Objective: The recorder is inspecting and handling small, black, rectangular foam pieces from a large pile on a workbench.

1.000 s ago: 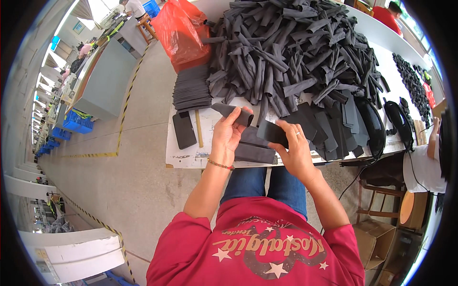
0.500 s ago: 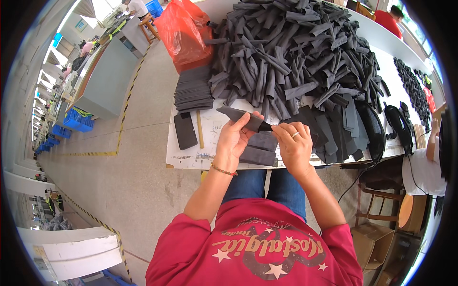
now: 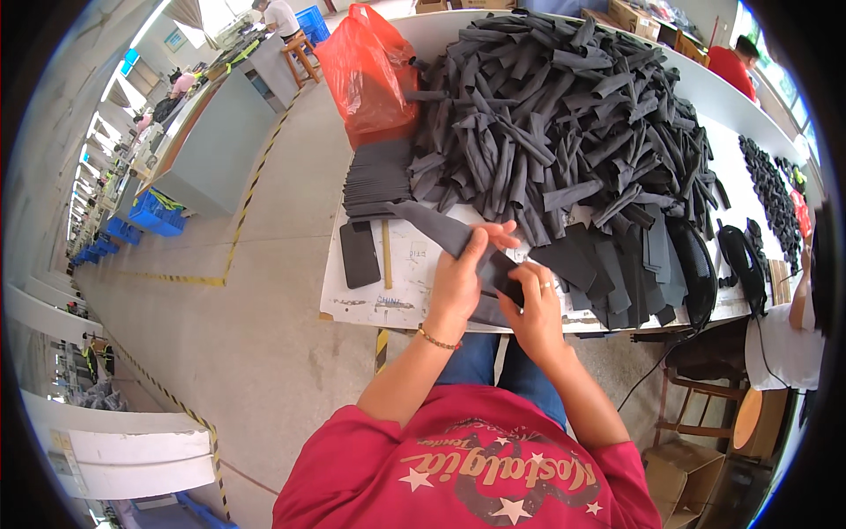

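Where I see both hands meet: a dark fabric strip (image 3: 439,231), above the table's (image 3: 419,280) near edge.
Left hand (image 3: 458,286): fingers clasping its middle.
Right hand (image 3: 539,313): fingers pinching its near end.
Phone (image 3: 359,256): by the left edge.

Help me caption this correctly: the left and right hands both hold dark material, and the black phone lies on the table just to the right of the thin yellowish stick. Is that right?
Not quite: the head view shows the black phone just to the left of the thin yellowish stick on the table. The left hand and right hand do both hold dark material.
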`<action>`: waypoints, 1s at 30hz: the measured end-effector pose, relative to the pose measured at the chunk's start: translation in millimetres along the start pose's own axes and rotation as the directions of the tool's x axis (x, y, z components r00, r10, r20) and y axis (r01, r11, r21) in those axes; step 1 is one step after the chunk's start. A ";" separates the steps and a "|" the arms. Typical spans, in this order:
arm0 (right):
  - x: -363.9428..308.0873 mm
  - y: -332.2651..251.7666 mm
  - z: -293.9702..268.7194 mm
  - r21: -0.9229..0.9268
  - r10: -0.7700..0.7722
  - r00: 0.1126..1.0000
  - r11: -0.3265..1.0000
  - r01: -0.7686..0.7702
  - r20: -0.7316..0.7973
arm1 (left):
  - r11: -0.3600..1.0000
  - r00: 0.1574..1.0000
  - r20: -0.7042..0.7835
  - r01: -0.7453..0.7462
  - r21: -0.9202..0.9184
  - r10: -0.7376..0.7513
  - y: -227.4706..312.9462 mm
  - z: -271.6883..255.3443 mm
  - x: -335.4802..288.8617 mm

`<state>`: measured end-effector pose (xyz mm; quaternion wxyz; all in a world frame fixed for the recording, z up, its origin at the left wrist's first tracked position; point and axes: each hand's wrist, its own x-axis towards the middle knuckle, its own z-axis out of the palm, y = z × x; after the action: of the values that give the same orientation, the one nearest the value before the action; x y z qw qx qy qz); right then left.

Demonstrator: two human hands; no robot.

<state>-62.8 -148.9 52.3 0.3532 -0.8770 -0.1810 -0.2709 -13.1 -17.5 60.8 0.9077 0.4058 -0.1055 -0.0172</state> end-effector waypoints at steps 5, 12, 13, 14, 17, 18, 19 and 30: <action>3.1 -0.5 0.7 0.160 -0.039 0.998 0.987 0.031 0.050 | 0.991 0.994 -0.038 0.100 -0.090 -0.104 -22.3 8.0 -15.8; 4.6 3.9 -17.8 0.176 -0.020 0.994 0.984 0.001 0.111 | 0.975 0.993 -0.104 0.041 -0.216 -0.064 -19.2 11.1 -11.9; 11.0 3.8 -16.3 0.191 -0.043 0.990 0.981 0.016 0.137 | 0.971 0.991 -0.111 0.046 -0.236 -0.074 -25.2 14.7 -14.7; 14.0 2.1 -15.8 0.207 -0.066 0.985 0.978 0.032 0.161 | 0.965 0.989 -0.118 0.052 -0.256 -0.085 -29.1 16.5 -18.4; 12.4 -0.2 -18.9 0.145 -0.033 0.990 0.989 0.013 0.139 | 0.966 0.978 -0.143 0.116 -0.231 -0.152 -28.4 12.9 -19.0; 8.7 -0.4 -21.6 0.093 -0.017 0.990 0.996 0.004 0.141 | 0.966 0.978 -0.146 0.113 -0.232 -0.150 -29.3 11.0 -19.9; 6.5 1.0 -23.1 0.096 -0.020 0.989 0.995 0.006 0.144 | 0.962 0.976 -0.146 0.121 -0.244 -0.160 -30.7 8.1 -20.3; 14.5 16.0 -37.0 0.222 -0.169 0.972 0.966 0.131 0.161 | 0.962 0.980 -0.196 -0.096 -0.255 0.046 0.7 23.0 -8.8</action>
<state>-56.1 -184.6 75.1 0.4044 -0.8393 -0.3058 -0.1965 -26.4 -32.8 74.7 0.9594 0.2775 -0.0305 0.0400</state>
